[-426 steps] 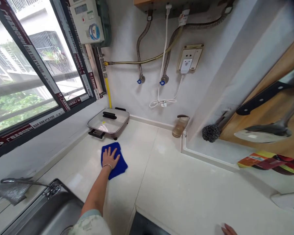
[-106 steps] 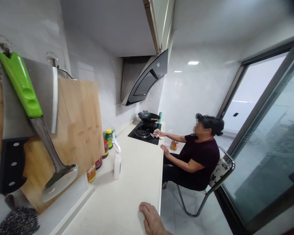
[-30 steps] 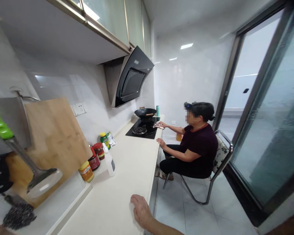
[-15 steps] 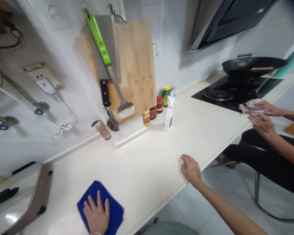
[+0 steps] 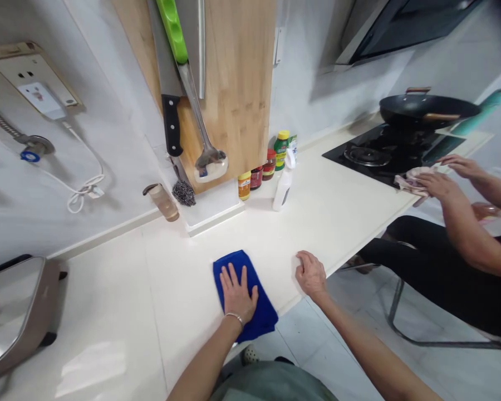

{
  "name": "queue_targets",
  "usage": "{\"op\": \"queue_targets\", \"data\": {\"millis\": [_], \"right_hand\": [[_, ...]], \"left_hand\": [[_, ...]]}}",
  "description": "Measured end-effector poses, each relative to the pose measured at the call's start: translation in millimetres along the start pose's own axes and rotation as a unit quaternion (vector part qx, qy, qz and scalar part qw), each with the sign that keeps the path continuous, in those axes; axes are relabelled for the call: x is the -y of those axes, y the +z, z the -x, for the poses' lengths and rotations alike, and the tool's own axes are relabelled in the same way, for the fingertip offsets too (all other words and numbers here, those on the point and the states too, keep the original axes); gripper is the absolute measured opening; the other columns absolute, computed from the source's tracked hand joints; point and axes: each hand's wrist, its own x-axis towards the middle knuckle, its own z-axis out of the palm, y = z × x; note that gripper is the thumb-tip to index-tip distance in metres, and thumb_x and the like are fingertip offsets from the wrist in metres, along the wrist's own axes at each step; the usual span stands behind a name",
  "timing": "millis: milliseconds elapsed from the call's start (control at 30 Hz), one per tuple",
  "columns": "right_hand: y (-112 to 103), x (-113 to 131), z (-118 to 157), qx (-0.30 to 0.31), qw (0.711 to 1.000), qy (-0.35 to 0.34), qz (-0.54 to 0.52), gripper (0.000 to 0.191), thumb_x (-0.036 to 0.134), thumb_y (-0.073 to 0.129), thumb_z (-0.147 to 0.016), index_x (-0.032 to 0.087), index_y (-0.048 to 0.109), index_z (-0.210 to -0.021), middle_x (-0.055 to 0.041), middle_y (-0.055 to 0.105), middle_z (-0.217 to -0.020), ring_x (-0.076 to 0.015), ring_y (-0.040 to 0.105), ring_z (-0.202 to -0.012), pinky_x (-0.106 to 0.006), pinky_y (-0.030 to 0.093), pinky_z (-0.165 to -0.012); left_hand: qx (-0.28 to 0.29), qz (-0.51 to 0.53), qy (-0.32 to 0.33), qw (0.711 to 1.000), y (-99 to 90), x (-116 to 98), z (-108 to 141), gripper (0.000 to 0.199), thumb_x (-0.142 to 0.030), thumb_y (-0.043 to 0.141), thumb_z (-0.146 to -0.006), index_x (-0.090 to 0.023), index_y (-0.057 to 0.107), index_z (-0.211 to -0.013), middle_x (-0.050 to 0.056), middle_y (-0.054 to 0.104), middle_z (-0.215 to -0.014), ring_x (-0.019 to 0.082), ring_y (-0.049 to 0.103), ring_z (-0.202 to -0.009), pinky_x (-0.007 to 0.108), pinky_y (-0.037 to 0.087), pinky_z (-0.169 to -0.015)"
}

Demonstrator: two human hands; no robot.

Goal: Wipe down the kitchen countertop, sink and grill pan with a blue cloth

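The cloth (image 5: 259, 313) at six o'clock now lies nearer the right hand (image 5: 312, 274), so it covers another bench (image 5: 187, 278) part, under the left hand (image 5: 237, 298), whose fingers (image 5: 244, 277) spread wide without gripping, while the right ones curl loosely, empty.
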Motion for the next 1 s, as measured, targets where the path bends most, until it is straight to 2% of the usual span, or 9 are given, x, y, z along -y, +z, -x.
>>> {"op": "queue_targets", "data": {"millis": [100, 167, 233, 333, 467, 600, 700, 800, 1000], "right_hand": [[-1.5, 0.7, -1.2, 0.002, 1.000, -0.001, 0.000, 0.036, 0.011, 0.045, -0.076, 0.021, 0.057, -0.108, -0.0075, 0.062, -0.119, -0.0225, 0.053, -0.106, -0.036, 0.039, -0.089], [-2.1, 1.0, -2.0, 0.002, 1.000, -0.007, 0.001, 0.035, 0.011, 0.045, -0.076, 0.021, 0.057, -0.108, -0.0071, 0.062, -0.118, -0.0221, 0.054, -0.107, -0.036, 0.040, -0.089], [-2.2, 1.0, -2.9, 0.001, 1.000, -0.012, 0.004, 0.035, 0.010, 0.044, -0.076, 0.022, 0.057, -0.107, -0.0069, 0.062, -0.118, -0.0218, 0.054, -0.106, -0.036, 0.040, -0.089], [-1.3, 0.3, -3.8, -0.002, 1.000, -0.015, 0.010, 0.036, 0.010, 0.043, -0.076, 0.022, 0.057, -0.107, -0.0071, 0.062, -0.118, -0.0218, 0.054, -0.105, -0.036, 0.041, -0.088], [-0.4, -0.6, -2.9, -0.002, 1.000, -0.017, 0.010, 0.038, 0.010, 0.043, -0.075, 0.022, 0.057, -0.108, -0.0070, 0.062, -0.117, -0.0215, 0.054, -0.106, -0.036, 0.041, -0.090], [-2.3, -0.4, -0.4, -0.002, 1.000, -0.022, 0.002, 0.038, 0.011, 0.043, -0.075, 0.021, 0.056, -0.109, -0.0077, 0.061, -0.116, -0.0221, 0.054, -0.105, -0.037, 0.042, -0.089], [-4.5, 0.8, 0.6, -0.004, 0.999, -0.032, -0.005, 0.036, 0.012, 0.042, -0.077, 0.020, 0.056, -0.109, -0.0088, 0.061, -0.115, -0.0231, 0.054, -0.104, -0.038, 0.043, -0.088], [-5.6, 1.1, 1.0, -0.009, 0.999, -0.042, -0.010, 0.036, 0.012, 0.041, -0.077, 0.020, 0.055, -0.109, -0.0091, 0.061, -0.114, -0.0236, 0.054, -0.101, -0.039, 0.044, -0.088], [-1.1, -7.4, 4.2, -0.015, 0.998, -0.065, -0.003, 0.035, 0.016, 0.042, -0.079, 0.021, 0.056, -0.111, -0.0092, 0.062, -0.113, -0.0246, 0.057, -0.099, -0.039, 0.047, -0.086]], "left_hand": [[0.029, 0.037, 0.040, 0.998, 15.4, -42.4, -11.2, 0.075, -0.055, 0.046, -0.088, -0.024, 0.023, -0.153, 0.013, 0.004, -0.166, 0.047, -0.002, -0.149, 0.070, 0.019, -0.119], [0.045, 0.064, 0.065, 0.995, 21.5, -61.1, -13.5, 0.075, -0.057, 0.044, -0.089, -0.025, 0.022, -0.153, 0.013, 0.004, -0.166, 0.047, -0.001, -0.149, 0.070, 0.020, -0.118], [0.056, 0.084, 0.086, 0.991, 23.5, -68.2, -11.4, 0.075, -0.057, 0.044, -0.089, -0.026, 0.021, -0.153, 0.013, 0.003, -0.166, 0.047, -0.001, -0.149, 0.070, 0.021, -0.118], [0.067, 0.100, 0.124, 0.985, 19.7, -58.3, -1.6, 0.075, -0.057, 0.046, -0.088, -0.031, 0.019, -0.153, 0.010, 0.000, -0.166, 0.044, 0.002, -0.150, 0.068, 0.023, -0.118], [0.075, 0.108, 0.174, 0.976, 5.6, -23.7, 16.4, 0.069, -0.052, 0.048, -0.089, -0.038, 0.022, -0.151, 0.006, -0.001, -0.167, 0.038, 0.007, -0.152, 0.063, 0.026, -0.120], [0.070, 0.089, 0.168, 0.979, -15.1, 20.7, 29.4, 0.064, -0.049, 0.051, -0.089, -0.040, 0.030, -0.148, 0.004, 0.011, -0.166, 0.034, 0.014, -0.152, 0.059, 0.028, -0.120], [0.051, 0.050, 0.107, 0.992, -33.3, 61.7, 34.0, 0.060, -0.046, 0.051, -0.089, -0.039, 0.036, -0.146, 0.004, 0.021, -0.164, 0.033, 0.018, -0.151, 0.058, 0.030, -0.120], [0.019, 0.006, 0.002, 1.000, -52.5, 109.4, 37.6, 0.055, -0.044, 0.049, -0.091, -0.036, 0.041, -0.144, 0.005, 0.027, -0.162, 0.032, 0.021, -0.150, 0.057, 0.030, -0.120], [-0.005, -0.064, -0.163, 0.984, -87.8, 201.6, 63.3, 0.054, -0.046, 0.047, -0.091, -0.032, 0.044, -0.144, 0.007, 0.029, -0.161, 0.032, 0.021, -0.150, 0.052, 0.025, -0.122]]}}
